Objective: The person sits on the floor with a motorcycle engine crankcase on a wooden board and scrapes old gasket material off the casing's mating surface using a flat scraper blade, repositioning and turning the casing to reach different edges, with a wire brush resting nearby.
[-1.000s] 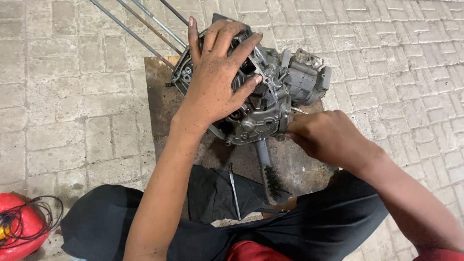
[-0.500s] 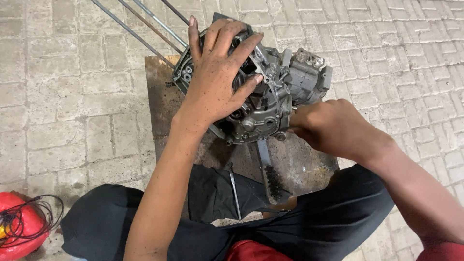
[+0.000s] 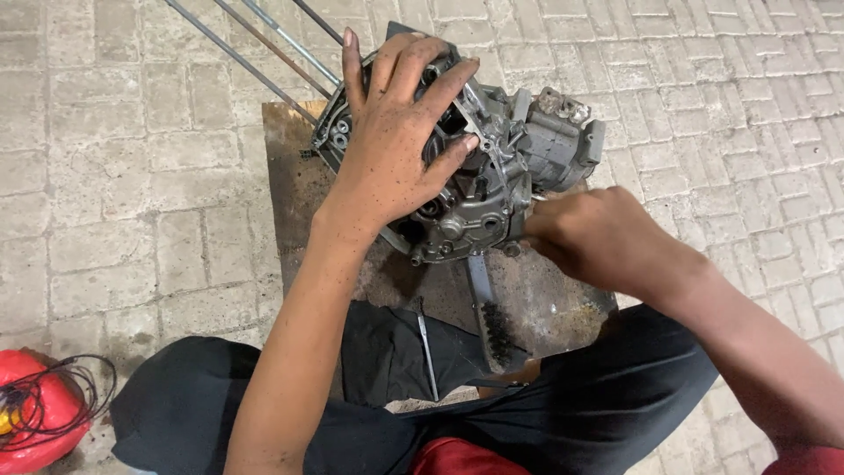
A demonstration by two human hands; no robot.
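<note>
A red object with black wire lies far left of the fingers. The left hand rests on the grey engine block, fingers spread flat across its top. The block sits on a rusty metal plate on the paved floor. Thin rods extend beyond the fingers. The right hand meets the block's lower edge, fingers curled together, possibly pinching a small part.
</note>
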